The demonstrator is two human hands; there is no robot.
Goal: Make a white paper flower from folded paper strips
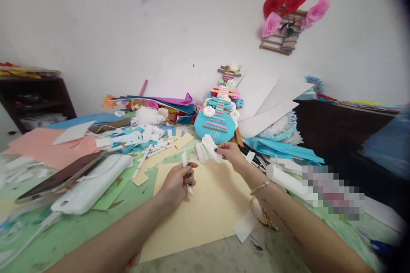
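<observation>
My left hand (180, 179) is closed around a narrow white paper strip (184, 160), whose ends stick out above and below the fingers. Farther forward, my right hand (229, 154) pinches a folded white paper piece (210, 147) between thumb and forefinger. Beside it stands another small white folded piece (201, 152). Both hands are over a pale yellow sheet (198, 222). Gold-coloured scissor-like handles (260, 213) show partly under my right forearm, next to a white paper slip (246, 225). Just beyond my hands leans a blue paper guitar-shaped craft (205, 124).
A white power bank-like device (92, 185) with a cable and a dark tablet-like device (60, 175) lie left. White pens (145, 160), paper scraps and white string (147, 116) crowd the back. At right are a white roll (288, 181), blue paper (285, 149) and large white sheets (265, 115).
</observation>
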